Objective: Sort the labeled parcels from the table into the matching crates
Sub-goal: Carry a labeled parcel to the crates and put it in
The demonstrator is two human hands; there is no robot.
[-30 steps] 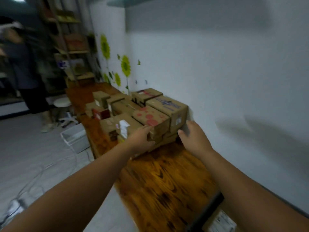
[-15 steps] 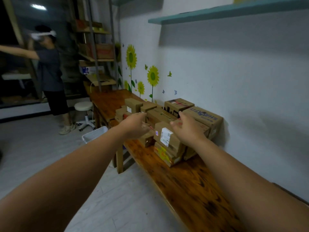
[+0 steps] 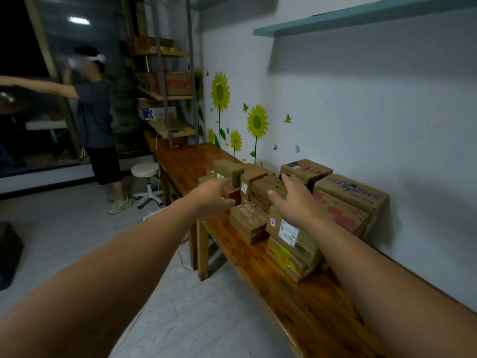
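Dim, soft-focus — edges warped (wide-angle)

Bystander [image 3: 95, 120] near white stool [image 3: 145, 169]; sunflower decals [image 3: 220, 91] on wall [image 3: 361, 104]; teal shelf [image 3: 361, 14] above.

The head camera looks forward and down along the table [image 3: 309, 303].
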